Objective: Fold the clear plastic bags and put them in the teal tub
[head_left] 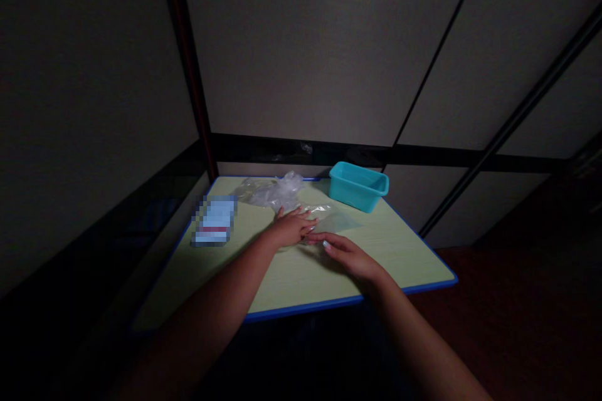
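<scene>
A clear plastic bag lies flat on the table, its shiny film reaching out to the right from under my hands. My left hand rests on the bag's left part, palm down with the fingers spread. Close beside it, my right hand stretches its fingers leftward at the bag's near edge, almost meeting the left fingertips; its thumb stands apart. Behind the left hand sits a heap of crumpled clear plastic. The film right under both hands is partly hidden.
The pale table has a blue edge. A turquoise plastic bin stands at the back right corner. On the left lies a pixelated blue-and-white rectangular item. Large panels rise behind the table.
</scene>
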Demonstrator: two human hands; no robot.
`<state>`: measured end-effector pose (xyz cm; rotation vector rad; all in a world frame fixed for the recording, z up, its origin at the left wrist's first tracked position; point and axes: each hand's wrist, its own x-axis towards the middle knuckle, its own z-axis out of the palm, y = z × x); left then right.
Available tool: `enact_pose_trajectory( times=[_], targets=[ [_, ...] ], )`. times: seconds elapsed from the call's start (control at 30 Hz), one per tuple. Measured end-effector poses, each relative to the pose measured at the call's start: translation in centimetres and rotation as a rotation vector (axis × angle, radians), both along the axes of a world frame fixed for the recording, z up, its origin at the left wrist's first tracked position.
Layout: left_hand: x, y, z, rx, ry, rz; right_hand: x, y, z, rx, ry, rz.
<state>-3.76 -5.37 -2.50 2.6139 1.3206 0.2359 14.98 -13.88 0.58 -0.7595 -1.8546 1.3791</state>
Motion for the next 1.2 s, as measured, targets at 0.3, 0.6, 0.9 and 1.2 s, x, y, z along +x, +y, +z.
enact_pose_trajectory(
  times=[0.3,0.6,0.9,1.2],
  targets=[
    [-0.3,0.1,0.3,-0.021,0.002,0.033,-0.6,-0.5,-0.6,-0.393,0.398,-0.076],
    [-0.3,0.2,0.2,-0.008,-0.022,0.019,-1.4,-3.0,-0.2,-0.741,0.449,-0.156],
    [-0.2,0.1,0.3,0.048,0.004,0.011,-0.9,-5.9,1.5,-0.592,0.182,0.031],
    [-1.0,0.2,0.9,0.125,-0.115,0.073,1.3,-3.4,1.9,0.457,-0.47,-0.234]
  ],
)
